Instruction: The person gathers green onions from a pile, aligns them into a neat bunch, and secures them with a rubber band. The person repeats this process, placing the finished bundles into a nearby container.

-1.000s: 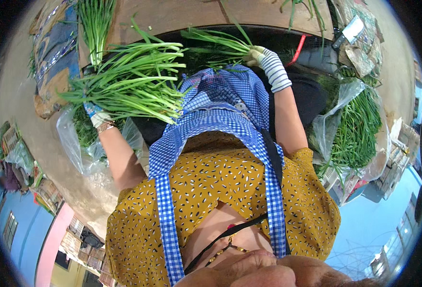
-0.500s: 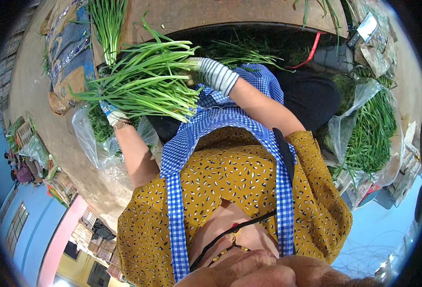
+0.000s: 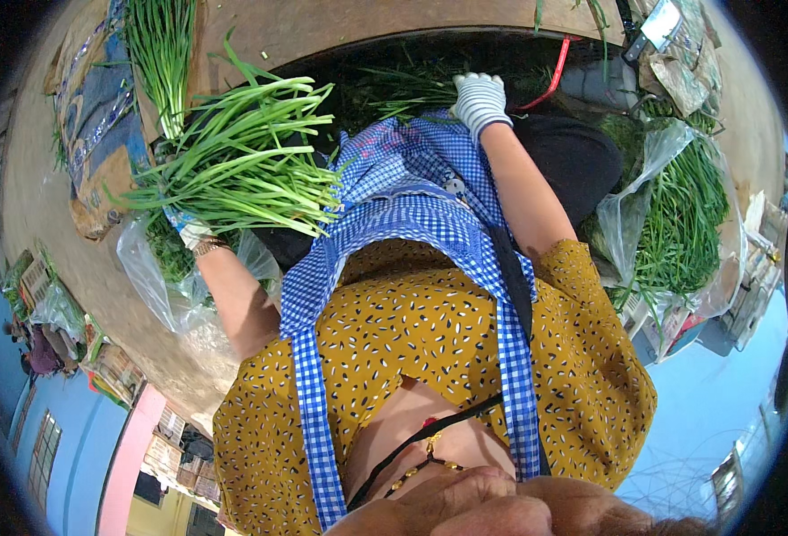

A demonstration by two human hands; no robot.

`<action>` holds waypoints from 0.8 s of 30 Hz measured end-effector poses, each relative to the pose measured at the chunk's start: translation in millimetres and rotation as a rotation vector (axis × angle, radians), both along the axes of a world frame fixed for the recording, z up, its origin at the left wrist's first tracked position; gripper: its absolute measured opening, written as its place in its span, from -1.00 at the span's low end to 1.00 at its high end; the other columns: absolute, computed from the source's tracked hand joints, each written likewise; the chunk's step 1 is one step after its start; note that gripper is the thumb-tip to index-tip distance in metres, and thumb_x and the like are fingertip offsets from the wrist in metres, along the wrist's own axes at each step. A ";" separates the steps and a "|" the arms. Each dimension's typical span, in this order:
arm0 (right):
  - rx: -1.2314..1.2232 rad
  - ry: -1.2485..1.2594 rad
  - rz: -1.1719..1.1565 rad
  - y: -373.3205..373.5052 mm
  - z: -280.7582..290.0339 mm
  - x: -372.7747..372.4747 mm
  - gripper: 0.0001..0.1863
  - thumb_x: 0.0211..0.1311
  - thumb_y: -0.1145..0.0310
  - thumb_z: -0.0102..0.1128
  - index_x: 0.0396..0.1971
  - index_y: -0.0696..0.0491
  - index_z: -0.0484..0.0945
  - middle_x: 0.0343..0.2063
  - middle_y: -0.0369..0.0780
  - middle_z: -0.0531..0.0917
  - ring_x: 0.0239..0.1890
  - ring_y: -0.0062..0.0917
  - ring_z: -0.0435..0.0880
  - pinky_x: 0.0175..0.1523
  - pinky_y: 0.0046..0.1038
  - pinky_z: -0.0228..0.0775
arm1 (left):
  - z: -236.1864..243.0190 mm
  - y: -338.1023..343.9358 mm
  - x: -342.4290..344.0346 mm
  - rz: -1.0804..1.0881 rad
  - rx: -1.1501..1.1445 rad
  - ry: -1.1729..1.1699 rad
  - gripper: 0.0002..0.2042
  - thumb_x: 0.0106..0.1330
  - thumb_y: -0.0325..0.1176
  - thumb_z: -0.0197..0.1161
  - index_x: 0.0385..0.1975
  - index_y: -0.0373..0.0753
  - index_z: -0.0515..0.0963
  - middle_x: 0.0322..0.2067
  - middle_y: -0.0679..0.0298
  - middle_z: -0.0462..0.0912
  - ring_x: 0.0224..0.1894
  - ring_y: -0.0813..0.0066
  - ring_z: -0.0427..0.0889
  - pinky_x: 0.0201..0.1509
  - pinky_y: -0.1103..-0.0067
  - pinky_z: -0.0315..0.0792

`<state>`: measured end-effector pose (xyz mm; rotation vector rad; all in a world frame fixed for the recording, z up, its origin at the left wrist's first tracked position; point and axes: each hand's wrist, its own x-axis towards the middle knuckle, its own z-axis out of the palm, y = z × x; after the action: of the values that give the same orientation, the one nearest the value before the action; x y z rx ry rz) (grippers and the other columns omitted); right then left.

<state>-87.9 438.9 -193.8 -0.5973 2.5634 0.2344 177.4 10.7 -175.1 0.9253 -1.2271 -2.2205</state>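
Observation:
My left hand [image 3: 188,225], gloved in blue and white with a bracelet at the wrist, is closed around a thick bunch of green chives [image 3: 242,170]. Pale cut ends of the bunch point right, over my blue checked apron [image 3: 394,179]. My right hand [image 3: 481,100], in a striped white glove, is past the apron with its fingers curled. It grips at a thin spread of loose chives [image 3: 412,89] lying in the dark space below the table edge; the stems' ends at the fist are hidden.
Another chive bunch [image 3: 160,62] lies on the wooden table [image 3: 340,22] at the far left. A red strap [image 3: 555,76] hangs by the table's edge, near a broad blade [image 3: 658,27]. Plastic bags of greens stand at left [image 3: 157,290] and right [image 3: 689,214].
My right hand has left the held bunch and moved right, down to the loose chives, where its fingers are curled. The left hand still holds the bunch; the whole view has shifted slightly.

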 end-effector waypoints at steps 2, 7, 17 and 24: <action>0.110 -0.164 -0.077 2.1 -20.5 -4.2 -0.72 -0.04 0.24 0.18 -0.30 0.02 0.58 -0.31 -0.17 0.62 -0.17 -0.36 0.57 -0.06 -0.29 0.32 | -0.9 1.6 -4.0 -0.012 -0.002 0.002 -0.64 0.35 -0.19 -0.22 0.00 -0.26 0.32 -0.08 0.15 0.46 -0.15 0.25 0.47 -0.04 0.38 0.40; -0.286 -0.153 -0.279 12.5 2.7 -13.4 -0.74 0.00 0.18 0.10 -0.33 -0.01 0.55 -0.36 -0.14 0.61 -0.27 -0.22 0.56 -0.15 -0.28 0.38 | -2.2 1.7 0.5 -0.043 -0.063 -0.007 -0.64 0.35 -0.19 -0.22 0.00 -0.26 0.32 -0.08 0.15 0.46 -0.14 0.25 0.47 -0.04 0.38 0.40; -0.581 -0.500 -0.590 142.5 129.9 -30.8 -0.68 0.07 0.28 0.10 -0.13 -0.03 0.51 -0.59 -0.34 0.57 -0.63 -0.71 0.43 -0.57 -0.65 0.27 | 33.4 27.5 -14.3 0.072 -0.122 -0.260 -0.63 0.33 -0.26 -0.18 0.08 -0.29 0.24 0.02 0.12 0.38 -0.04 0.26 0.43 0.08 0.36 0.33; -0.380 0.178 -0.747 277.6 140.5 -27.2 -0.66 0.05 0.17 0.12 -0.13 -0.12 0.51 -0.42 -0.20 0.63 -0.49 -0.44 0.56 -0.37 -0.43 0.38 | 20.5 13.3 -2.2 0.091 -0.119 -0.311 -0.63 0.33 -0.21 -0.21 0.03 -0.26 0.30 0.01 0.16 0.40 -0.03 0.25 0.40 0.09 0.37 0.27</action>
<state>-115.0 716.6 -53.3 0.2985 2.8164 -0.4790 175.2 23.9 -154.6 1.2850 -1.4036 -1.9612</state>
